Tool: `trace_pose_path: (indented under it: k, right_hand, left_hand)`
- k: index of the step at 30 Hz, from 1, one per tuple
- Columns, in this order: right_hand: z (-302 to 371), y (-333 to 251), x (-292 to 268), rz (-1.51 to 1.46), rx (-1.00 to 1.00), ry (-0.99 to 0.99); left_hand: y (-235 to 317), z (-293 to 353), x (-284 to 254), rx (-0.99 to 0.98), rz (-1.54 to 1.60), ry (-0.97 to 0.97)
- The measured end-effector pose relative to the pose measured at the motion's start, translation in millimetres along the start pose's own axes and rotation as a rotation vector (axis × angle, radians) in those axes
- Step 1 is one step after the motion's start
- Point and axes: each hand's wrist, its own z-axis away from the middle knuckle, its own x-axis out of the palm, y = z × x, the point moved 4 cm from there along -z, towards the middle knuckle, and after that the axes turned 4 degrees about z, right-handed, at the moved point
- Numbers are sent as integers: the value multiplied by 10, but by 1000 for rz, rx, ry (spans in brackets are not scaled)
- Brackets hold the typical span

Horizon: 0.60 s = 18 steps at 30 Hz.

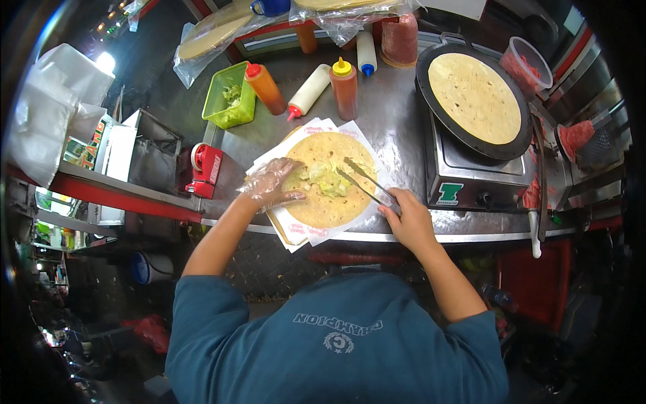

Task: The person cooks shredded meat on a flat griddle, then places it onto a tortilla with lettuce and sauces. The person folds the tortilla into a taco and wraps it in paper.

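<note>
A large round flatbread point(323, 214) lies on printed white paper sheets point(296, 232) on the metal counter in front of me. Shredded lettuce point(328, 180) is heaped at its middle. My right hand point(409, 217) grips metal tongs point(374, 190), whose tips reach down to the lettuce. On the flatbread's left edge rests my left hand point(272, 183), in a clear plastic glove, its fingers spread and its thumb apart. I cannot make out anything held in it.
Behind the flatbread stand a green lettuce tub point(229, 111) and several squeeze bottles point(344, 91). Left is a red tape dispenser point(204, 168). At right, another flatbread point(474, 97) lies on a black griddle pan point(431, 104) over a stove point(478, 178); a white-handled knife point(535, 232) overhangs the counter edge.
</note>
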Motion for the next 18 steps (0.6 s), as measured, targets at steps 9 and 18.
trace_pose_path:
  k: [9, 18]
  right_hand:
    - [487, 73, -137, 55, 142, 102]
    - [296, -48, -5, 117, 83, 130]
  left_hand:
    - [637, -154, 348, 32, 194, 327]
    - [439, -379, 203, -75, 392, 261]
